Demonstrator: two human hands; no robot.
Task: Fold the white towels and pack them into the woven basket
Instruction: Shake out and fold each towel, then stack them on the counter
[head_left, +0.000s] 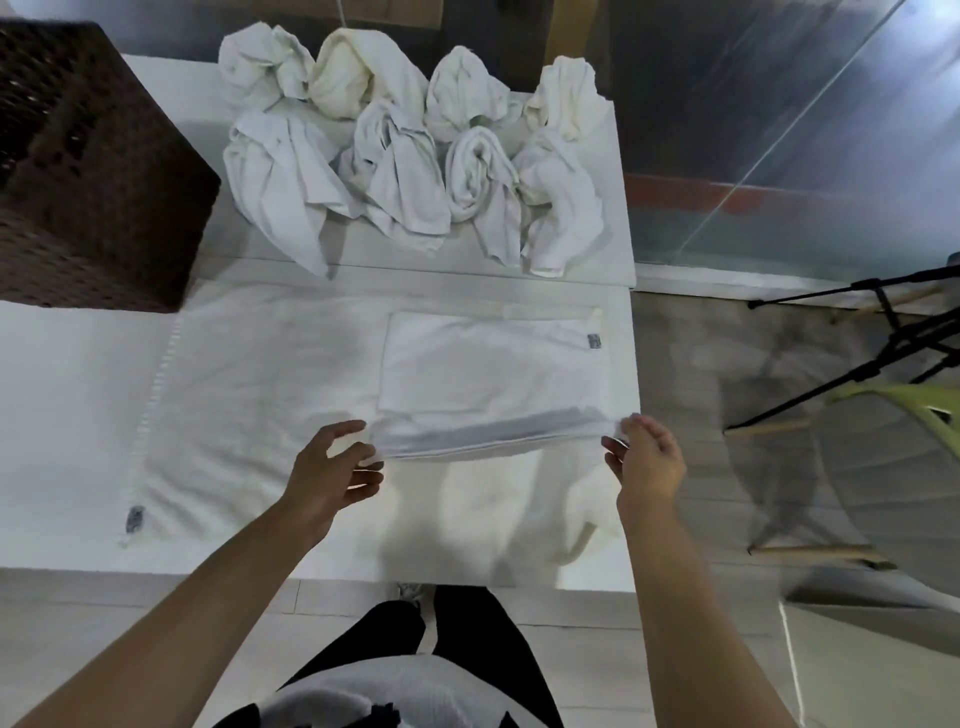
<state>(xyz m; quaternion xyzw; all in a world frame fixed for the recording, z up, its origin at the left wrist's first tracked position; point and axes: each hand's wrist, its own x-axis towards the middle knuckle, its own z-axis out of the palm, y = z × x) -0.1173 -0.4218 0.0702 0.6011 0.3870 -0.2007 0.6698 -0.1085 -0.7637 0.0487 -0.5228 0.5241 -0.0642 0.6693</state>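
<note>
Both hands (483, 457) pinch a soft rectangular towel (488, 379).

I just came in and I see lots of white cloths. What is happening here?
A person is folding towels at a white table. Both hands hold the near edge of a half-folded white towel: the left hand pinches its left corner and the right hand its right corner. The edge is lifted off the table. Behind it lies a pile of crumpled towels not yet folded. The dark woven basket stands at the far left; its inside cannot be seen.
</note>
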